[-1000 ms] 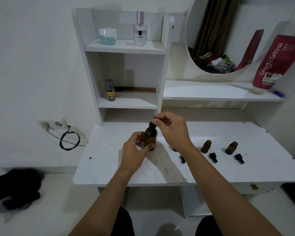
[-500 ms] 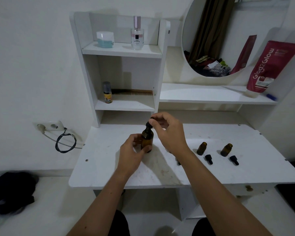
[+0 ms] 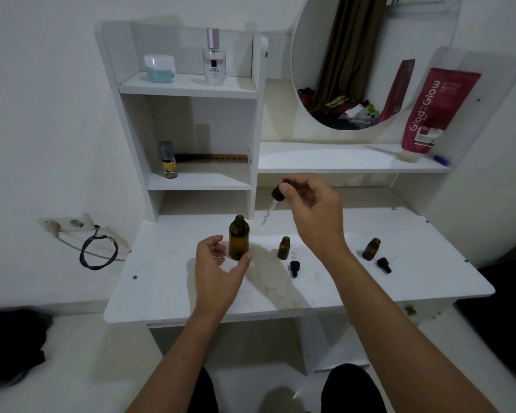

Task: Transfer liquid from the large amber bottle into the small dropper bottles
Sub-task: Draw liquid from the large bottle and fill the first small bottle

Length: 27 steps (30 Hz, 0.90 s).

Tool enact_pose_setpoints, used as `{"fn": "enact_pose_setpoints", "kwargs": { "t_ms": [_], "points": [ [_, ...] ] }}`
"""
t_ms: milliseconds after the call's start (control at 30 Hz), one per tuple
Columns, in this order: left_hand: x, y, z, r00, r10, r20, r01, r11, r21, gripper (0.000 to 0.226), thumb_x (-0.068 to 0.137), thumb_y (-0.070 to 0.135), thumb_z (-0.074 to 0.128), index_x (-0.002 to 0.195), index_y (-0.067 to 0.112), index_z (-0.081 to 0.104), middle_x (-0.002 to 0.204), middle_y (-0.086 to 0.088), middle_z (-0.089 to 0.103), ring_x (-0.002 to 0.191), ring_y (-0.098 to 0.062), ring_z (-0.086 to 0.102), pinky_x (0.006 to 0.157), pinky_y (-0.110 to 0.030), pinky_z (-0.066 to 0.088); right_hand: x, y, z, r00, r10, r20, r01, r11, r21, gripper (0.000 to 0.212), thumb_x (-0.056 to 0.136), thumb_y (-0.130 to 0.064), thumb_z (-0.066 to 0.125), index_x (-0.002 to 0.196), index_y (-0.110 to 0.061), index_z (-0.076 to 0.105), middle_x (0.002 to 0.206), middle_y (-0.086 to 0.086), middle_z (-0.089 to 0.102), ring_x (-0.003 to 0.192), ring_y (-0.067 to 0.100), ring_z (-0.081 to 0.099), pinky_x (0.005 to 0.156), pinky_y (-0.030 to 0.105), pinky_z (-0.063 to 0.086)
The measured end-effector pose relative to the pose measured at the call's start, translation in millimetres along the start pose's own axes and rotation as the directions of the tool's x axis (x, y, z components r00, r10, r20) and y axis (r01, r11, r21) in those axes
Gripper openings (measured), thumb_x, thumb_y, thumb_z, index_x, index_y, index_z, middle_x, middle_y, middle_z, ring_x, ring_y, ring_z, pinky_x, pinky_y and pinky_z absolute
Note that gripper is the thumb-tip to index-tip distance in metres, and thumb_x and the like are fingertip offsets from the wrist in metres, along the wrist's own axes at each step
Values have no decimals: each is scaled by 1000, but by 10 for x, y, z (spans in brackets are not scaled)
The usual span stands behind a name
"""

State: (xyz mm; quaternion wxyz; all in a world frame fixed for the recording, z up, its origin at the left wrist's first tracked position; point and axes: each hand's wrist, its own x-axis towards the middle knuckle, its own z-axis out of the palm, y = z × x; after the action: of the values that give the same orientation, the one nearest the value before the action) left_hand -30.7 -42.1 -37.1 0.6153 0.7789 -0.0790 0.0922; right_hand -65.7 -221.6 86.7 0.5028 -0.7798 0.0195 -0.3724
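The large amber bottle (image 3: 239, 238) stands uncapped on the white desk (image 3: 429, 281). My left hand (image 3: 218, 271) is open just beside it, thumb tip near its base, not gripping. My right hand (image 3: 313, 213) pinches the black dropper cap (image 3: 278, 193) above and right of the bottle, with the glass pipette (image 3: 268, 213) hanging down, tilted left. Two small amber dropper bottles stand open: one (image 3: 284, 248) under my right hand, one (image 3: 371, 249) further right. A loose black dropper cap lies in front of each (image 3: 294, 268) (image 3: 384, 264).
A shelf unit (image 3: 191, 87) behind the desk holds a perfume bottle (image 3: 214, 59), a jar (image 3: 159, 68), a small yellow bottle (image 3: 167, 160) and a comb. A red tube (image 3: 435, 111) leans by the round mirror (image 3: 361, 61). A wall socket with looped cable (image 3: 97, 251) is at left.
My right hand has pulled the dropper out of the large bottle and lifted it up and to the right. My left hand has let go of the bottle and opened.
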Motion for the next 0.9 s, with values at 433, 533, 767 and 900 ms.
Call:
{"fn": "enact_pose_setpoints", "kwargs": {
  "t_ms": [433,533,767,900],
  "points": [
    [-43,98,631,959,50,280,-87,989,121,49,89,36,79,133,22,62,121,9,68,105,-6,65,94,-23,57,-101,347,-374,995,73,-69,-79,993,-91,11,98,-14,74,107,-21,74,91,-19,75,89,-4,74,86,14,57],
    [14,113,739,948,91,305,-138,981,136,49,89,33,80,133,21,63,124,9,69,106,-5,65,96,-27,57,-114,414,-366,995,84,-46,-88,992,-85,11,97,-12,74,107,-16,75,89,-17,76,87,-4,75,84,10,55],
    [77,89,882,956,107,271,-159,971,176,28,94,25,75,121,23,68,114,9,72,100,-5,67,91,-18,55,-186,555,-284,994,98,41,-93,989,-112,9,96,-10,76,102,-16,76,89,-11,78,84,-2,75,81,10,55],
    [100,50,876,952,122,280,-169,974,152,28,93,26,76,121,22,70,113,10,73,98,-4,67,86,-10,50,-187,634,-238,993,83,78,-66,977,-204,8,95,-4,74,90,-9,76,85,-6,76,80,-5,71,77,5,50]
  ]
}}
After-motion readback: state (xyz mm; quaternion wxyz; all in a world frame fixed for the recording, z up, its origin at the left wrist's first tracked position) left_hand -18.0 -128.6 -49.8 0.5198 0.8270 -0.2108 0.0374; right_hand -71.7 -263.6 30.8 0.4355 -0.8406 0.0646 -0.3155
